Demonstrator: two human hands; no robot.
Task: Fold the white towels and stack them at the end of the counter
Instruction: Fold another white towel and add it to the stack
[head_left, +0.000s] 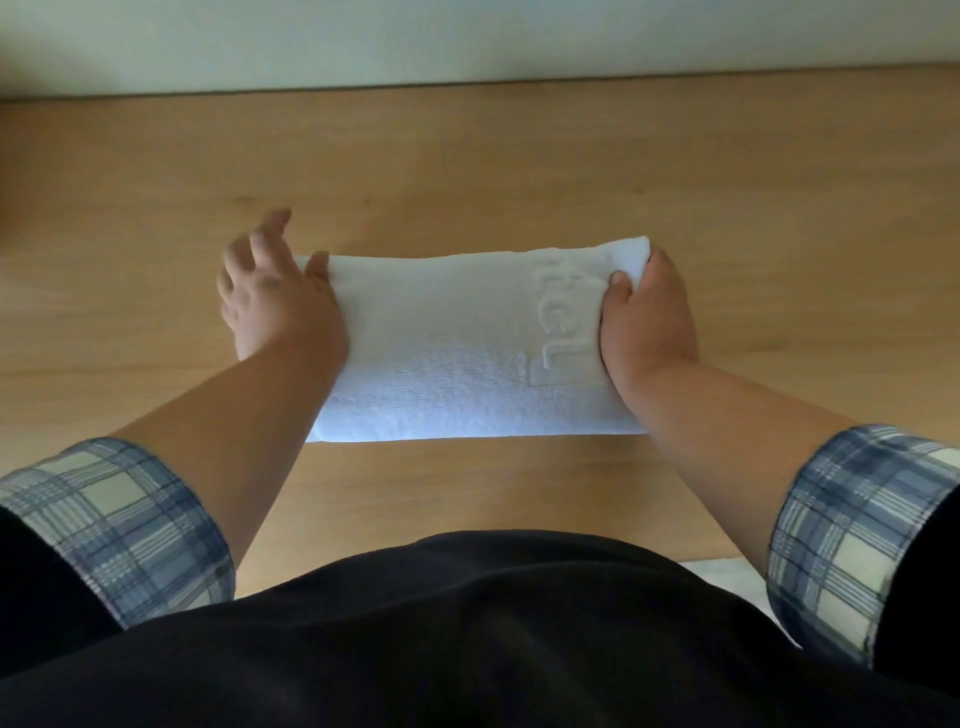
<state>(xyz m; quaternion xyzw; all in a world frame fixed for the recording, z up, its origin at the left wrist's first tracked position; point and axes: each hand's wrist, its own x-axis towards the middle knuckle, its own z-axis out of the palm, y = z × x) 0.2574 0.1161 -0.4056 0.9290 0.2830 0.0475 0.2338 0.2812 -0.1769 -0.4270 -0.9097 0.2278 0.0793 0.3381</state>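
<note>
A folded white towel (457, 348) with raised lettering near its right end lies flat on the wooden counter (467, 166), directly in front of me. My left hand (275, 296) sits at the towel's left end, thumb on the cloth and fingers spread, loosely extended past the edge. My right hand (649, 317) grips the towel's right end, thumb on top and fingers tucked beneath the folded edge. No other towels are in view.
A pale wall (467, 41) runs along the counter's far edge. The counter's near edge (519, 525) lies just in front of my dark-clothed body. Bare wood stretches left and right of the towel.
</note>
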